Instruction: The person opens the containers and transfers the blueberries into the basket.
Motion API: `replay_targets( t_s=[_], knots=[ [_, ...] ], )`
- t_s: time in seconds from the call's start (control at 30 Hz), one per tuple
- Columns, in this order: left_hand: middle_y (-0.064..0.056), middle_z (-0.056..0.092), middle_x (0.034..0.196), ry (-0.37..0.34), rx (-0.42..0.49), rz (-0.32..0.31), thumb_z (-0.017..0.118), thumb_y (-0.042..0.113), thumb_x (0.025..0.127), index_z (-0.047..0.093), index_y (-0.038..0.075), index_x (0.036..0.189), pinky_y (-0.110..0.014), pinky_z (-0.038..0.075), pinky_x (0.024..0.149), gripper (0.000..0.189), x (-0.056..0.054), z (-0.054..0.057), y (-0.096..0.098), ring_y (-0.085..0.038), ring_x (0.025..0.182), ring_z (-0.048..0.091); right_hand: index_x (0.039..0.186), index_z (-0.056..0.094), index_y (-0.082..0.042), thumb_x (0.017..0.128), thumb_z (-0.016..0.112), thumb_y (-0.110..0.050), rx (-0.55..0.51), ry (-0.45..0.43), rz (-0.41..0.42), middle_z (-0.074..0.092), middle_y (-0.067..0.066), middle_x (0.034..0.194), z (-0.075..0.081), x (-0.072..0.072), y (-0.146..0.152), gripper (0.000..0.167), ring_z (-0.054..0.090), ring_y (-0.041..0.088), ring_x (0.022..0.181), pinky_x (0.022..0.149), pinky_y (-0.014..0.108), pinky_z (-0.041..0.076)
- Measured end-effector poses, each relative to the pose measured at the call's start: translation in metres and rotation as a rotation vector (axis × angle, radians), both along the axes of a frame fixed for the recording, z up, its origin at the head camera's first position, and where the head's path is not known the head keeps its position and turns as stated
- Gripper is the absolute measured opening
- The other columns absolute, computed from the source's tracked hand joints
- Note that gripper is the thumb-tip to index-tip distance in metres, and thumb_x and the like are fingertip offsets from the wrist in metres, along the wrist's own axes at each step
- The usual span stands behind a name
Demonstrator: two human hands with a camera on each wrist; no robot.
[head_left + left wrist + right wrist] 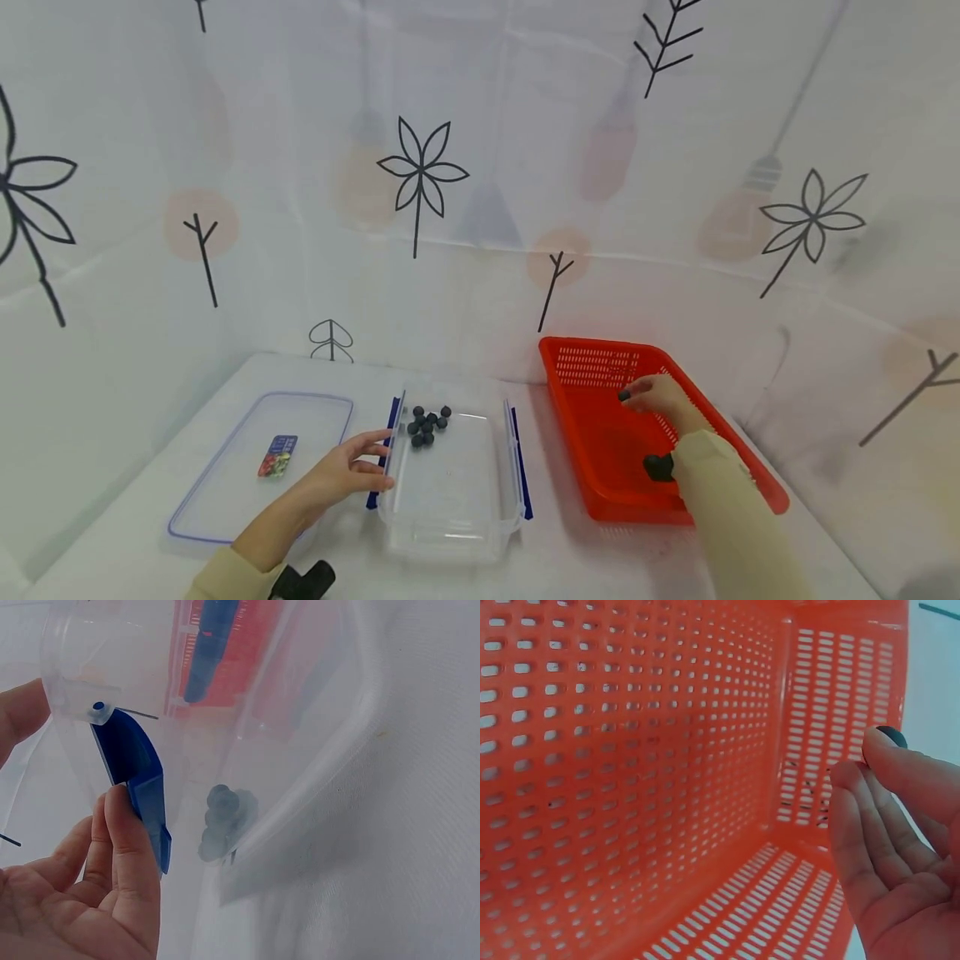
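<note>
– Pale yellow cloth sleeves [738, 525] at the near edge, softly creased, plus a chunky black wrist mount [303, 581] beside the left cuff.

– And the left-hand grip [348, 471]?

– Half spread, with loosely bent fingers resting against a glossy dark-blue plastic latch [152, 799]. Just beside it, an open-topped, see-through plastic box [450, 483] with thin upright walls and a smooth, round-cornered floor.

– Contents?

– Round blue-black berries [427, 427], bunched toward the far left end; more floor stretching rightward and toward the near wall.

– Right-hand grip [658, 397]?

– Nearly closed, pinching one small, round, dark berry [624, 395] at the tips of thumb and fingers. Over a red plastic basket [637, 505], well apart from the box. Exact height above the basket's floor: cannot tell.

– Edges and room?

– On the basket, a smooth rim, rounded corners, walls pierced by rows of oblong slots; most open room on the near and left sides of the fingers. Between basket and box, a strip of white tabletop [551, 554]. Behind, close to both, a wrinkled white fabric sheet [480, 292] with black leaf drawings. Left of the box, a flat see-through lid [225, 500] with violet-blue edging, and a small printed label [277, 456] within its outline.
</note>
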State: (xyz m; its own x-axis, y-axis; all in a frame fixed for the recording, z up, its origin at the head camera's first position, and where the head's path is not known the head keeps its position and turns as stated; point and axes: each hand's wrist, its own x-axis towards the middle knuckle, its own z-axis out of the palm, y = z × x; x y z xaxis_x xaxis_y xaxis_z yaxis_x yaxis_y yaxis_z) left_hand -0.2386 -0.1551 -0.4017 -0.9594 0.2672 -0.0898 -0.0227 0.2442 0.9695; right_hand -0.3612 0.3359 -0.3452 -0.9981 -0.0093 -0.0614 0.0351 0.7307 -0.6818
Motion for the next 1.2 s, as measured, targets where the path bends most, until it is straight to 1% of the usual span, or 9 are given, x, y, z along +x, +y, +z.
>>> replay_targets(
  t_s=[0.13, 0.33, 0.43, 0.6, 0.7, 0.83, 0.9, 1.0, 1.2],
  knots=[
    [-0.014, 0.046, 0.128, 0.002, 0.008, -0.005, 0.076, 0.02, 0.078, 0.036, 0.006, 0.141, -0.042, 0.047, 0.087, 0.076, 0.0, 0.001, -0.001, -0.02, 0.097, 0.054, 0.106, 0.061, 0.009, 0.085, 0.067, -0.007, -0.003, -0.017, 0.004, 0.063, 0.016, 0.095, -0.004, 0.001, 0.0, 0.027, 0.057, 0.033, 0.088, 0.083, 0.05, 0.048],
    [-0.014, 0.047, 0.127, 0.004, -0.001, 0.004, 0.076, 0.02, 0.078, 0.036, 0.006, 0.141, -0.041, 0.048, 0.086, 0.076, -0.001, -0.001, 0.0, -0.02, 0.097, 0.054, 0.103, 0.06, 0.014, 0.084, 0.065, -0.001, 0.007, 0.003, 0.038, 0.064, 0.017, 0.09, -0.006, 0.01, -0.003, 0.025, 0.06, 0.028, 0.08, 0.076, 0.042, 0.053],
    [-0.014, 0.047, 0.127, 0.004, -0.003, 0.011, 0.076, 0.019, 0.078, 0.037, 0.006, 0.141, -0.041, 0.048, 0.085, 0.076, -0.001, -0.001, 0.0, -0.02, 0.097, 0.054, 0.104, 0.06, 0.014, 0.084, 0.065, -0.001, 0.023, -0.001, 0.028, 0.063, 0.017, 0.09, -0.006, 0.01, -0.004, 0.026, 0.06, 0.027, 0.079, 0.075, 0.042, 0.053],
    [-0.014, 0.047, 0.127, 0.006, 0.008, 0.005, 0.076, 0.02, 0.078, 0.037, 0.006, 0.141, -0.041, 0.048, 0.086, 0.075, -0.002, -0.002, 0.0, -0.02, 0.097, 0.054, 0.111, 0.059, 0.011, 0.084, 0.067, -0.005, 0.036, -0.015, -0.016, 0.062, 0.019, 0.096, -0.003, 0.004, -0.001, 0.033, 0.059, 0.032, 0.085, 0.08, 0.047, 0.051],
    [-0.014, 0.047, 0.127, 0.006, 0.016, 0.003, 0.076, 0.019, 0.078, 0.037, 0.006, 0.141, -0.041, 0.048, 0.086, 0.075, -0.001, -0.002, 0.0, -0.02, 0.097, 0.054, 0.114, 0.057, 0.01, 0.085, 0.065, -0.007, 0.063, 0.004, -0.001, 0.061, 0.02, 0.099, 0.001, 0.003, -0.001, 0.034, 0.057, 0.034, 0.088, 0.082, 0.049, 0.049],
    [-0.015, 0.047, 0.127, 0.006, 0.023, -0.003, 0.076, 0.018, 0.078, 0.036, 0.005, 0.141, -0.04, 0.048, 0.085, 0.075, -0.001, -0.002, 0.001, -0.02, 0.096, 0.054, 0.112, 0.058, 0.011, 0.087, 0.063, -0.008, 0.1, 0.086, 0.064, 0.061, 0.02, 0.1, 0.013, 0.009, -0.007, 0.032, 0.057, 0.034, 0.088, 0.079, 0.048, 0.05],
    [-0.015, 0.047, 0.128, 0.007, 0.021, -0.003, 0.076, 0.018, 0.078, 0.036, 0.005, 0.141, -0.04, 0.048, 0.085, 0.076, -0.001, -0.002, 0.001, -0.02, 0.096, 0.054, 0.112, 0.058, 0.01, 0.087, 0.063, -0.01, 0.092, 0.122, 0.087, 0.061, 0.02, 0.101, 0.019, 0.013, -0.012, 0.031, 0.058, 0.033, 0.088, 0.078, 0.047, 0.05],
    [-0.014, 0.046, 0.128, 0.007, 0.017, 0.001, 0.076, 0.018, 0.079, 0.035, 0.005, 0.141, -0.041, 0.048, 0.085, 0.076, -0.001, -0.002, 0.001, -0.02, 0.097, 0.053, 0.112, 0.058, 0.009, 0.089, 0.063, -0.012, 0.054, 0.149, 0.107, 0.06, 0.02, 0.103, 0.027, 0.017, -0.02, 0.032, 0.058, 0.033, 0.09, 0.08, 0.046, 0.051],
    [-0.014, 0.046, 0.128, -0.001, 0.009, 0.007, 0.075, 0.019, 0.079, 0.036, 0.006, 0.141, -0.042, 0.048, 0.086, 0.075, -0.001, -0.003, 0.001, -0.02, 0.097, 0.054, 0.112, 0.06, 0.007, 0.088, 0.064, -0.014, -0.007, 0.171, 0.115, 0.063, 0.016, 0.1, 0.036, 0.02, -0.036, 0.032, 0.06, 0.03, 0.088, 0.079, 0.04, 0.052]
  ],
)
